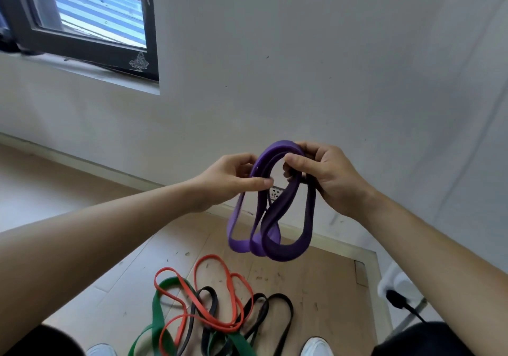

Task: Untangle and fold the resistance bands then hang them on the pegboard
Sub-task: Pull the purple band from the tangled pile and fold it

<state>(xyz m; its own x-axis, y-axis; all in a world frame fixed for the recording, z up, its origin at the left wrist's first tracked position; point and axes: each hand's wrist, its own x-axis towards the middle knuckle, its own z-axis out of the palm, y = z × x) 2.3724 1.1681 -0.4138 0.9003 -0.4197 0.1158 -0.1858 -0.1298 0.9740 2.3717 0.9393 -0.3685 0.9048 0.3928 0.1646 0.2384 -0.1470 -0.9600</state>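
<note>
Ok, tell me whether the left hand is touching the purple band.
Touching. The head view shows the left hand pinching the purple band between thumb and fingers at its left strands; the right hand grips its top.

Single head-worn wide-angle view, facing forward-down, close to left hand [233,178], right hand [325,175]; wall [302,67] 12 o'clock, floor [319,281] 6 o'clock

Purple band [286,254] looked smooth matt rubber, faint sheen above the grip. Below the grip, red band [210,257], green band [158,314], black band [279,295]: same dull rubber. Floor [316,287] pale wood-look, matt, speckled. Wall [330,80] matt paint, scuffed
</note>
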